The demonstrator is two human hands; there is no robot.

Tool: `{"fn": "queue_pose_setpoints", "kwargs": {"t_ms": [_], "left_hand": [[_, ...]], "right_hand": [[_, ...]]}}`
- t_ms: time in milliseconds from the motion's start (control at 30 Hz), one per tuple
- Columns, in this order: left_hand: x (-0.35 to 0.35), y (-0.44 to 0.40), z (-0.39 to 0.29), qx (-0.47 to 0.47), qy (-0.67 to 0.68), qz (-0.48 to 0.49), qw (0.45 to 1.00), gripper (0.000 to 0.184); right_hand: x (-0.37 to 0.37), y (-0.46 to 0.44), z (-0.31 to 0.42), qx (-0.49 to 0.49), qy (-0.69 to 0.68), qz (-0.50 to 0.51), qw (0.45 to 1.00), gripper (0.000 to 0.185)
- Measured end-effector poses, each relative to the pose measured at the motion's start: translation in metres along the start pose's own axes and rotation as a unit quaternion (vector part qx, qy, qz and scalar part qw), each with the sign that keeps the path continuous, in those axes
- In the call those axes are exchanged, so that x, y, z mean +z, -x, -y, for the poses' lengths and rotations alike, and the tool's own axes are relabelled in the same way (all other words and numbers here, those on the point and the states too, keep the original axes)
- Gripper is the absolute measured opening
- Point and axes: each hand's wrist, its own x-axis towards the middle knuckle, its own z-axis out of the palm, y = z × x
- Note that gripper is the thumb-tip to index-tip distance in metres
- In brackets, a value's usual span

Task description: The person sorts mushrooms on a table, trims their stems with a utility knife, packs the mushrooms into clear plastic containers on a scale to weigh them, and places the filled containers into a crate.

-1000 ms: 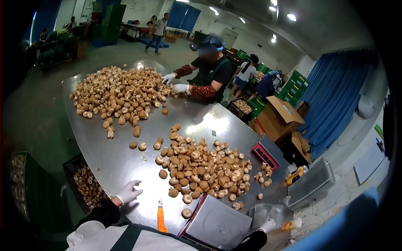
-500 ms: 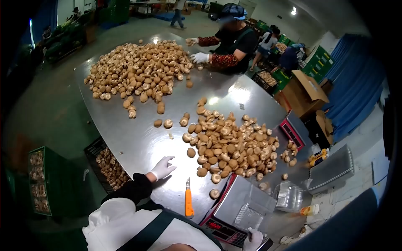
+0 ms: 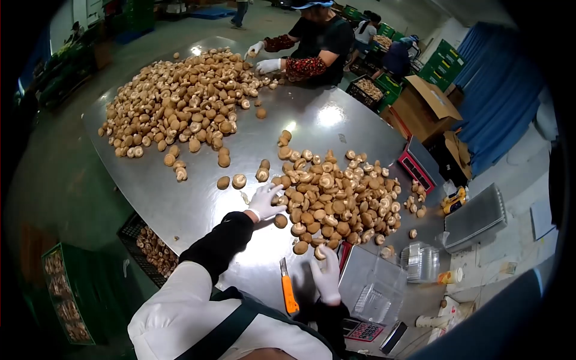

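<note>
Left hand (image 3: 267,203): spread, off bare table (image 3: 201,207), now at the near mushrooms' (image 3: 336,207) left edge. Right hand (image 3: 326,276): fingers parted, shifted from keypad (image 3: 367,331) to their near edge; I cannot tell contact. Mushrooms: heaped beside scale (image 3: 355,264). Knife (image 3: 289,294): on table, as before.

On my feed, left hand (image 3: 266,203) at the nearer mushroom pile (image 3: 339,201), right hand (image 3: 326,277) between orange knife (image 3: 288,289) and scale (image 3: 355,264)

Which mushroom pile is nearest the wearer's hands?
The smaller pile, with the left hand and right hand at its near edge; the larger pile lies by the co-worker.
</note>
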Motion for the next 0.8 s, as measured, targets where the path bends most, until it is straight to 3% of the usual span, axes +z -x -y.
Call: {"fn": "queue_pose_setpoints", "kwargs": {"t_ms": [67,200,267,400,467,533,667,800], "left_hand": [[0.013,-0.010,-0.003,0.020,-0.015,0.051,0.998,0.090],[0.002,-0.012,-0.035,0.038,-0.145,0.132,0.980,0.093],[0.004,-0.013,-0.028,0.082,-0.111,0.151,0.979,0.088],[-0.008,0.003,-0.015,0.189,-0.039,0.156,0.969,0.083],[-0.013,0.010,0.000,0.235,-0.026,0.170,0.957,0.091],[-0.018,0.008,0.003,0.261,-0.068,0.190,0.944,0.098],[-0.014,-0.018,-0.012,0.235,-0.067,0.166,0.956,0.114],[-0.014,-0.047,-0.032,0.226,-0.154,0.247,0.930,0.119]], "right_hand": [[0.026,-0.030,-0.030,0.078,0.080,0.034,0.993,0.056],[0.067,-0.065,-0.058,0.154,0.209,0.039,0.965,0.085],[0.084,-0.071,-0.044,0.135,0.284,0.045,0.948,0.086],[0.091,-0.059,-0.036,0.044,0.178,0.026,0.983,0.080],[0.087,-0.042,-0.034,0.020,0.226,0.062,0.972,0.083],[0.093,-0.035,-0.029,0.012,0.270,0.033,0.962,0.085],[0.102,-0.071,-0.032,0.079,0.297,0.078,0.948,0.093],[0.090,-0.109,-0.008,0.141,0.318,0.134,0.928,0.103]]}}
